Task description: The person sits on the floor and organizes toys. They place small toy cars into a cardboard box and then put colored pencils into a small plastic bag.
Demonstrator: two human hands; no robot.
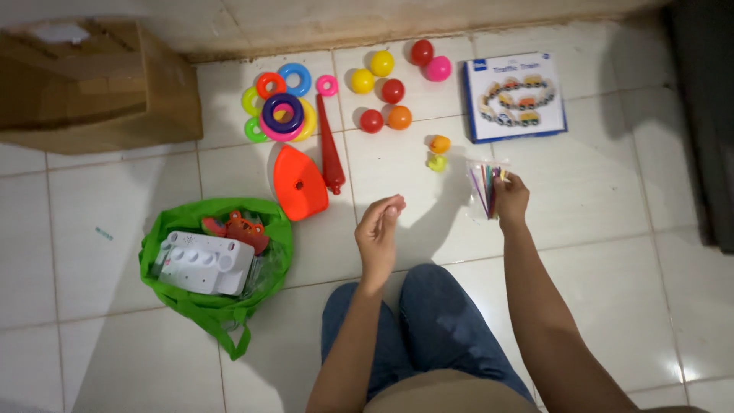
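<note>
Clear bag of coloured sticks (pixel 486 186) gripped by right hand (pixel 511 200) fingers; left hand (pixel 378 229) fingers loosely curled, empty.

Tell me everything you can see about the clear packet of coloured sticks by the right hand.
The packet of coloured sticks is a small clear plastic bag, glossy and crinkled, holding thin straight sticks in pink, purple, green and other colours. It lies on the white tiled floor, below the picture box. The right hand grips its right edge with the fingertips. Whether it is sealed cannot be told.

Glossy white floor tiles (pixel 596 229), shiny plastic balls (pixel 393 90), matt brown cardboard box (pixel 92 84)
</note>
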